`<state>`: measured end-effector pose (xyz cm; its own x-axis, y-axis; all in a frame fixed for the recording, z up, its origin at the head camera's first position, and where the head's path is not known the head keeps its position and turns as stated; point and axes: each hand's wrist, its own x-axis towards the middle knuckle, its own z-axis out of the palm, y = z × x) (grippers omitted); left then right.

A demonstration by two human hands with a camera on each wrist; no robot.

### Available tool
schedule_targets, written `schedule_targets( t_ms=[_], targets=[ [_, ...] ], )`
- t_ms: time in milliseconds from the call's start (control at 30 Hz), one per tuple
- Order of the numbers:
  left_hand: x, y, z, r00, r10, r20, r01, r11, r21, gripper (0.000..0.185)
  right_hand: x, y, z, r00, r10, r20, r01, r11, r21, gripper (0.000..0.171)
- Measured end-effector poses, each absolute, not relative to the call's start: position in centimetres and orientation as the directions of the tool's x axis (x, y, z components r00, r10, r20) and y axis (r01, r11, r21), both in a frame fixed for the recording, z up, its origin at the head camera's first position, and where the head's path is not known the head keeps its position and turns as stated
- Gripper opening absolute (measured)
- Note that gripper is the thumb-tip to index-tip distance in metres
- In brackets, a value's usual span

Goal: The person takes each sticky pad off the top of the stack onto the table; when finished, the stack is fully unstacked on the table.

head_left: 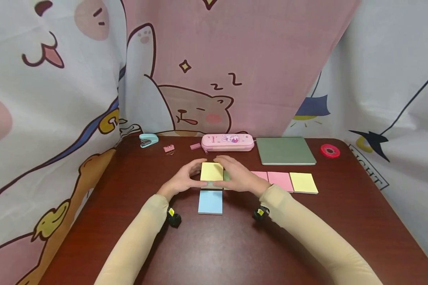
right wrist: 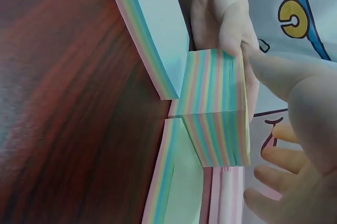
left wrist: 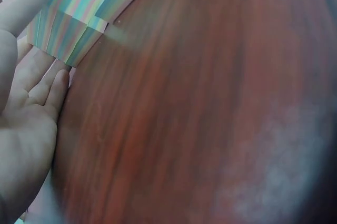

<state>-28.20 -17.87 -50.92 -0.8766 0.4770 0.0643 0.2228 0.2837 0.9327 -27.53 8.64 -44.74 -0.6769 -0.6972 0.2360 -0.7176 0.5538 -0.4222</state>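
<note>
A thick sticky-note pad with a yellow top (head_left: pixel 212 171) and striped multi-colour sides (right wrist: pixel 216 103) is held between both hands at the table's middle. My left hand (head_left: pixel 194 173) grips its left side, its palm (left wrist: pixel 26 119) beside the pad's striped edge (left wrist: pixel 73 29). My right hand (head_left: pixel 224 171) pinches the right side, thumb (right wrist: pixel 284 77) on the pad. It looks raised slightly off the table. A blue-topped pad (head_left: pixel 210 202) (right wrist: pixel 158 40) lies just in front of it. A green-topped pad (right wrist: pixel 181 182) lies half hidden under my right hand.
Two pink pads (head_left: pixel 280 181) and a yellow pad (head_left: pixel 303 183) lie in a row to the right. Along the back are a teal stapler (head_left: pixel 148 140), pink binder clip (head_left: pixel 169 149), pink pencil case (head_left: pixel 227 142), green notebook (head_left: pixel 285 151) and red tape roll (head_left: pixel 329 151). Cartoon curtains surround the brown table (head_left: pixel 214 245).
</note>
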Motion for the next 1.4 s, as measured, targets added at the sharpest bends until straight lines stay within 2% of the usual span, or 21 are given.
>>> schedule_targets(
  t_ms=[433,700,1000,1167,1400],
  targets=[
    [-28.1,-17.5,-50.5,-0.878,0.477,0.037,0.212,0.317,0.924,0.089,-28.5,8.7,-45.4,-0.675,-0.716,0.178,-0.711,0.568,-0.413,0.082],
    [-28.2,-17.4,-50.6,-0.882,0.470,0.039,0.217,0.331,0.918,0.088,-28.3,10.5,-45.3,-0.705,-0.668,0.238,-0.693,0.580,-0.427,0.074],
    [-28.1,-17.7,-50.7,-0.873,0.482,0.068,0.252,0.328,0.910,0.088,-24.3,14.7,-46.0,-0.704,-0.647,0.293,-0.686,0.513,-0.516,0.069],
    [-28.1,-17.7,-50.7,-0.876,0.477,0.068,0.253,0.335,0.908,0.087,-22.1,15.9,-46.8,-0.668,-0.691,0.277,-0.715,0.491,-0.499,0.066],
    [-27.9,-17.8,-50.6,-0.876,0.478,0.068,0.258,0.345,0.902,0.087,-20.6,16.6,-47.4,-0.660,-0.716,0.230,-0.726,0.527,-0.443,0.066]
  ],
)
